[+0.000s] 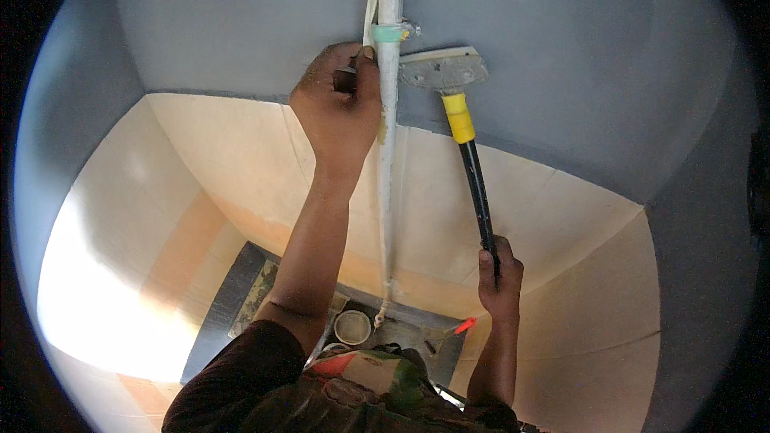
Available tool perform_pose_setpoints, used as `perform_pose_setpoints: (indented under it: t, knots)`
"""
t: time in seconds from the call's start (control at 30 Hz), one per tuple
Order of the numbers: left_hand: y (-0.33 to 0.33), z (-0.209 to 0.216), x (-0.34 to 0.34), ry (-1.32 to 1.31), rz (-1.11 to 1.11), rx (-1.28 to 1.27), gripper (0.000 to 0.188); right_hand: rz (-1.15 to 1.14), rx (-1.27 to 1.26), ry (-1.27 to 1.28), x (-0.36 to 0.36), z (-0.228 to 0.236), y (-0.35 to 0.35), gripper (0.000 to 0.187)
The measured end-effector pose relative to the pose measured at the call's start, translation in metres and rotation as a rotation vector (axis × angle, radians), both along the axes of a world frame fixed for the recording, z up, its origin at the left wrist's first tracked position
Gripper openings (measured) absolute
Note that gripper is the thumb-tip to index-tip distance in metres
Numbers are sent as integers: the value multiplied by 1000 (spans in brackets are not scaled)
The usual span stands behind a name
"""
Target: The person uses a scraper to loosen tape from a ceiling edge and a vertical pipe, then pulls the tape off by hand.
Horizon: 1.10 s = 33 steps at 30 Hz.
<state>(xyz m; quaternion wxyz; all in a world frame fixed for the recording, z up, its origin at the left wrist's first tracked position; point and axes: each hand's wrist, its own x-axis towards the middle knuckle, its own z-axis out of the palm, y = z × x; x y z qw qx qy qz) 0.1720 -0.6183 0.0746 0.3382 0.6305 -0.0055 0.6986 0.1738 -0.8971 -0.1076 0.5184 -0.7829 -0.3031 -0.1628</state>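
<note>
My right hand (pixel 500 277) is wrapped round the black lower handle of a hammer (pixel 479 184). The hammer stands nearly upright, with a yellow collar below its wide, scuffed grey head, which lies just right of a white vertical pipe (pixel 388 104). A green band clamp (pixel 390 33) with a bolt on its right side circles the pipe. Just below the clamp, my left hand (pixel 341 88) is closed in a fist against the pipe's left side, thumb up. Something dark shows between its fingers, but I cannot make out what it is. A thin pale strip (pixel 370 8) runs up from the thumb.
Grey wall (pixel 553 56) fills the upper part, above cream tiles (pixel 513 184). Low down, near my body, are a round pale container (pixel 352 326), a small tap (pixel 379 319) at the pipe's lower end and a red object (pixel 465 325). Bright light falls at the left.
</note>
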Motion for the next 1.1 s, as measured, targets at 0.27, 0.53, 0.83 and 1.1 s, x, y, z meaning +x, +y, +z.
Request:
perform_pose_setpoints:
  t: [0.27, 0.53, 0.83, 1.1]
  knots:
    - [-18, -2, 2, -79, 102, -132, 6, 2, 8, -5, -1, -1, 2, 25]
    - [-11, -3, -11, -68, -53, -125, 8, -8, 17, 5, 3, -7, -2, 34]
    - [9, -5, -18, 84, -278, -82, 13, 20, -8, 4, 14, -17, -16, 21]
    - [-2, -6, 6, -139, 87, -1, 8, 56, 8, 59, 23, -15, -5, 21]
